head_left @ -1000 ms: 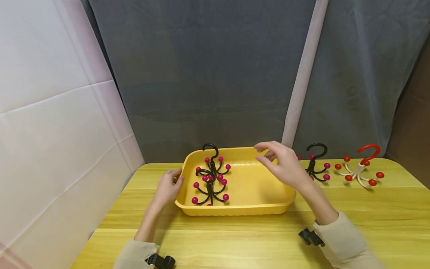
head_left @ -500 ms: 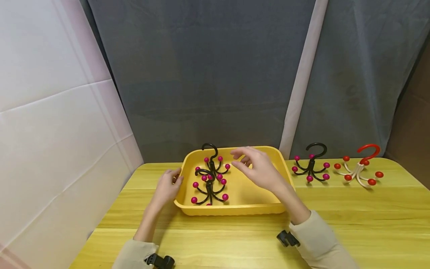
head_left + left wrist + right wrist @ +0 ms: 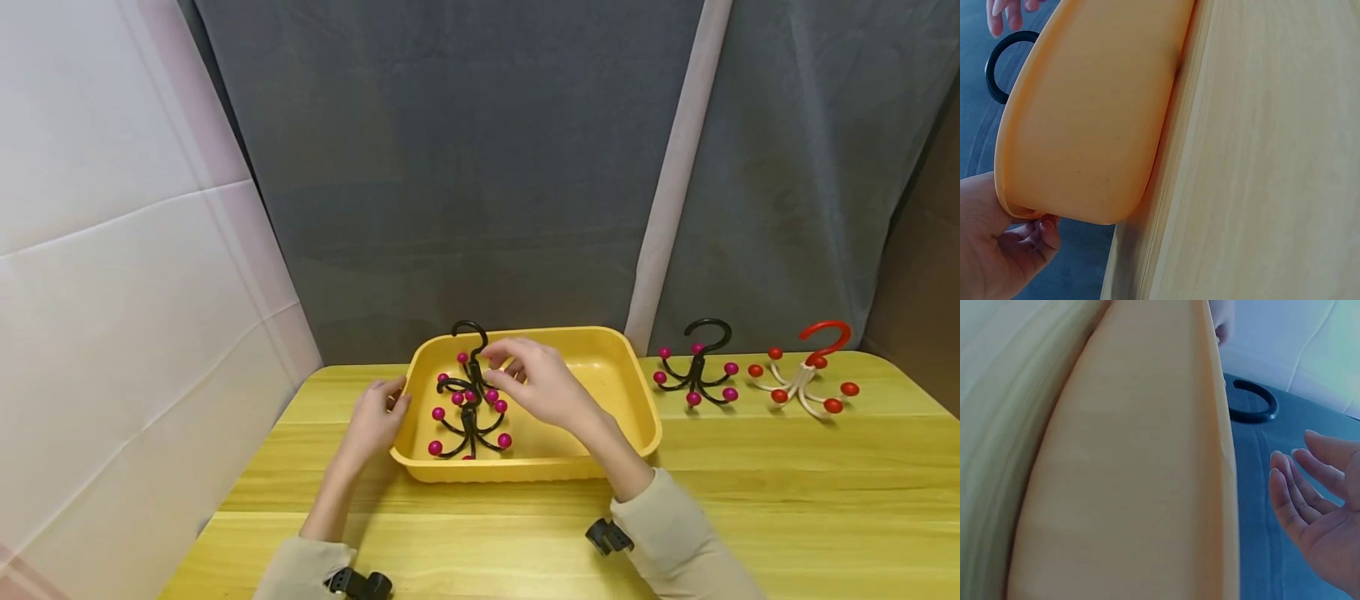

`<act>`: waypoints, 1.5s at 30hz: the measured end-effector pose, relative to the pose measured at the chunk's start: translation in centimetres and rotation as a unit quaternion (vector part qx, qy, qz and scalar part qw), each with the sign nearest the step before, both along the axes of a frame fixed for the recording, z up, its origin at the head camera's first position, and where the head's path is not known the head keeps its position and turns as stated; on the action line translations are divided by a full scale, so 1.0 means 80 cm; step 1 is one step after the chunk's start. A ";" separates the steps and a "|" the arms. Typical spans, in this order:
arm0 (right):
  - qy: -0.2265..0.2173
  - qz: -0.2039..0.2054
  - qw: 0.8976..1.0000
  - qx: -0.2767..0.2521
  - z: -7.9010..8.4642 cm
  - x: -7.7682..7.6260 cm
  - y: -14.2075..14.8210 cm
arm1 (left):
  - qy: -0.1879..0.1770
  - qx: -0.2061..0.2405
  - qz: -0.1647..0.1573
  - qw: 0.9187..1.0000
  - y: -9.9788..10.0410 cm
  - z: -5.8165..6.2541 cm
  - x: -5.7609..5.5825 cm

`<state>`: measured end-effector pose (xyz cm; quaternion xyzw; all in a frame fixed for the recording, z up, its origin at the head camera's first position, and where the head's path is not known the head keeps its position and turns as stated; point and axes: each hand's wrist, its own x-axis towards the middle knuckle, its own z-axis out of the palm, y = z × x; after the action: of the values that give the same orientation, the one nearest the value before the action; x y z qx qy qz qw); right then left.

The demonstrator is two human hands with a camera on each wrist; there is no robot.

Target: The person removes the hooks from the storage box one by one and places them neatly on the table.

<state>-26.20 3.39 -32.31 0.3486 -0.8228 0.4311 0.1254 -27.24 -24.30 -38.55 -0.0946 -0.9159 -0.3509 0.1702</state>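
A yellow plastic tray [image 3: 525, 471] stands on the table with two black claw hangers tipped with pink balls in its left half. The rear hanger [image 3: 474, 368] and the front hanger [image 3: 468, 421] both have their hooks upward. My left hand [image 3: 375, 414] grips the tray's left rim, its fingers curled beneath the lip in the left wrist view. Over the tray, my right hand [image 3: 543, 383] has its fingers spread and loosely bent. Its fingertips overlap the rear hanger's right side in the head view. In the right wrist view, a black hook [image 3: 1272, 412] shows apart from those fingers.
Right of the tray on the wooden table [image 3: 750, 500] stands another black claw hanger [image 3: 697, 367] with pink balls. Beside it is a white claw hanger [image 3: 801, 379] with a red hook and red balls. A grey curtain [image 3: 465, 167] hangs behind, a white panel [image 3: 135, 292] at left.
My right hand has moved left across the tray, from its right end to the rear hanger. My left hand and the hangers have stayed in place.
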 end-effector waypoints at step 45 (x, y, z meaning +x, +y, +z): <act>0.048 -0.022 0.998 -0.041 -0.003 0.001 -0.017 | 0.000 -0.003 0.002 1.000 -0.001 0.000 -0.001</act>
<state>-26.15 2.06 -32.54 0.3456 -0.8050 0.4439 0.1886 -27.29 -24.36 -38.55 -0.0934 -0.9171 -0.3481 0.1703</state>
